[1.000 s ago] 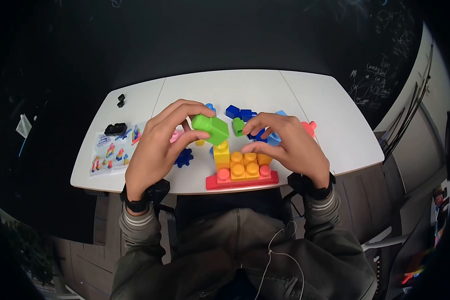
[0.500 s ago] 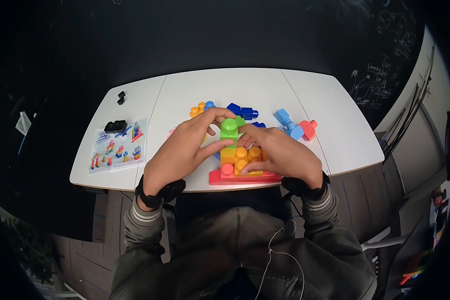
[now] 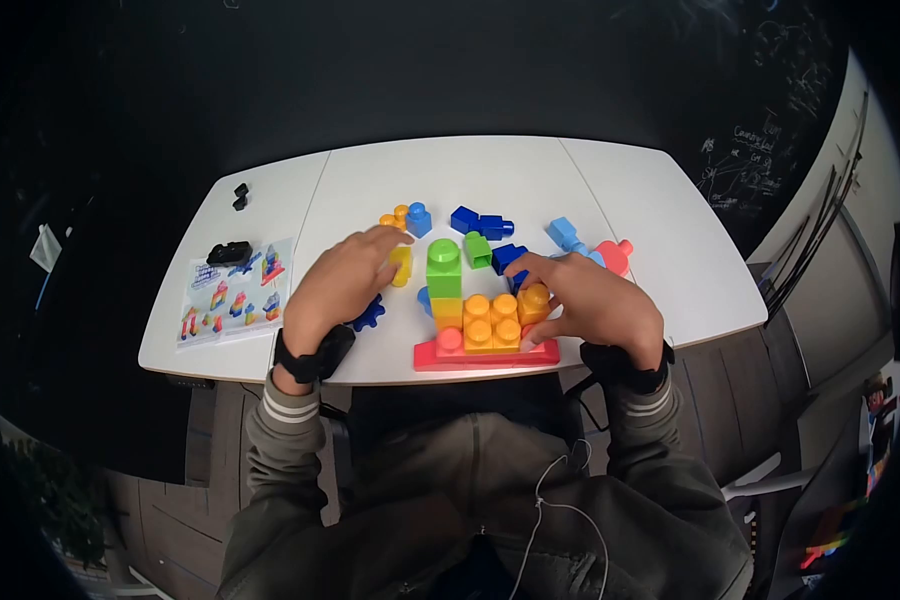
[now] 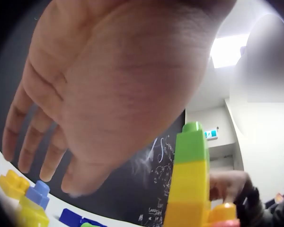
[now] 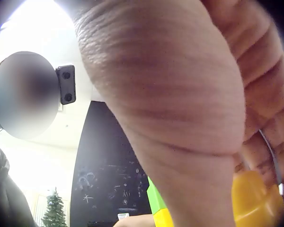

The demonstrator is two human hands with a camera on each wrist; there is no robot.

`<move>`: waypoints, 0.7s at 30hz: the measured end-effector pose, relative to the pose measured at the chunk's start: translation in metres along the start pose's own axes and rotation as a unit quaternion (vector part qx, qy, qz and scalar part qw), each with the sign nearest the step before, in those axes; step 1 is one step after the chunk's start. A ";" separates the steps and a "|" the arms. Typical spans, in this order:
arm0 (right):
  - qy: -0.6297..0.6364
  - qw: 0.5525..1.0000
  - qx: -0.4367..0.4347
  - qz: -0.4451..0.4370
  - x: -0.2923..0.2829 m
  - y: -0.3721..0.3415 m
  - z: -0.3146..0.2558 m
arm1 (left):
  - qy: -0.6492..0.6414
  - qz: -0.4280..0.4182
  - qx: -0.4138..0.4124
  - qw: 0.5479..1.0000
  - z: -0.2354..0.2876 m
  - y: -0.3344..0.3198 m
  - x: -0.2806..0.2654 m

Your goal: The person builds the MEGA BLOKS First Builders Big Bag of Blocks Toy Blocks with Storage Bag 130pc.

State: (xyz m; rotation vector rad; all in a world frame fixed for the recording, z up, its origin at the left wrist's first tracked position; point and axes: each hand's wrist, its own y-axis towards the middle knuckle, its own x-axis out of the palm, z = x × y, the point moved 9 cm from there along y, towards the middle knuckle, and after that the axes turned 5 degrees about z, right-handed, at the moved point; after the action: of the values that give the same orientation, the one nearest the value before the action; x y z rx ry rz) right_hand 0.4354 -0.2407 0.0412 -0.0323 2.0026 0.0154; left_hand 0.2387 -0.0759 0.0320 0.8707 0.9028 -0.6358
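A toy-block build stands near the table's front edge: a red base [image 3: 485, 361], orange blocks [image 3: 491, 322] in the middle, and a left column topped by a green block [image 3: 444, 268]. My right hand [image 3: 602, 308] holds the build's right end, thumb in front and fingers behind the orange end block [image 3: 534, 300]. Left of the column, my left hand [image 3: 338, 288] has its fingers stretched out, empty, fingertips close to a yellow block [image 3: 401, 267]. The left wrist view shows its loosely extended fingers above the table.
Behind the build lie dark blue blocks [image 3: 482, 222], a small green block [image 3: 478, 250] and a light blue block [image 3: 418, 220]. A blue gear [image 3: 369, 313] is by the left hand. A red piece [image 3: 614, 257] lies right; a picture sheet [image 3: 232, 295] lies left.
The green block, first held in my left hand, now sits atop the left column. My left hand has let go and moved left; my right hand has moved to the build's right end.
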 end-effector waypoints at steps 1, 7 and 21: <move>0.000 1.000 0.000 0.000 0.002 0.001 -0.002 | 0.082 0.028 0.061 0.994 0.012 -0.001 -0.001; 0.005 0.999 -0.026 0.046 0.000 0.001 -0.013 | 0.115 -0.067 -0.038 0.990 -0.008 0.003 0.020; 0.155 0.883 -0.272 0.350 -0.065 -0.028 -0.088 | -0.211 0.213 -0.066 0.952 0.091 -0.046 -0.110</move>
State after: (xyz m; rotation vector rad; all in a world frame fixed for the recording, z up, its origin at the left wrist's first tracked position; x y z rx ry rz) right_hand 0.3836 -0.2700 0.1373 0.3525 2.1599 1.0979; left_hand 0.1859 -0.1640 0.1414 0.7395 0.3466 -0.3574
